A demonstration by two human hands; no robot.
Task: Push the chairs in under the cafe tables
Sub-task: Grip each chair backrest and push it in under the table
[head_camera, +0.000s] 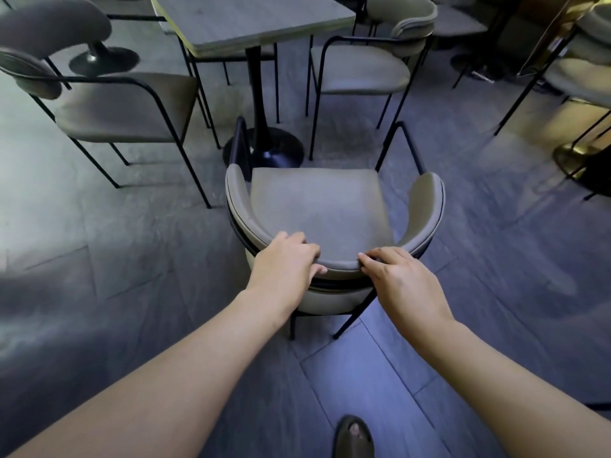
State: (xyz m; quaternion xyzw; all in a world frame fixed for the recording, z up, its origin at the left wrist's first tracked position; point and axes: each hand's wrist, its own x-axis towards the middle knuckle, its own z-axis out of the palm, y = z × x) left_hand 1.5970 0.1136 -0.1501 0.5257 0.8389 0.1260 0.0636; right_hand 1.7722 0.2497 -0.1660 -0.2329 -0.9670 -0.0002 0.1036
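Observation:
A grey padded chair (317,206) with a curved backrest and black metal legs stands right in front of me, facing a grey wooden cafe table (251,21). Its seat sits short of the table's edge, near the black pedestal base (271,150). My left hand (284,262) grips the top of the backrest left of centre, fingers curled over the pad. My right hand (396,276) holds the same backrest right of centre.
Another grey chair (122,104) stands at the table's left side and one more (360,71) at its right. Further chairs and a gold table base (575,157) crowd the far right. My foot (353,438) shows at the bottom on the dark plank floor.

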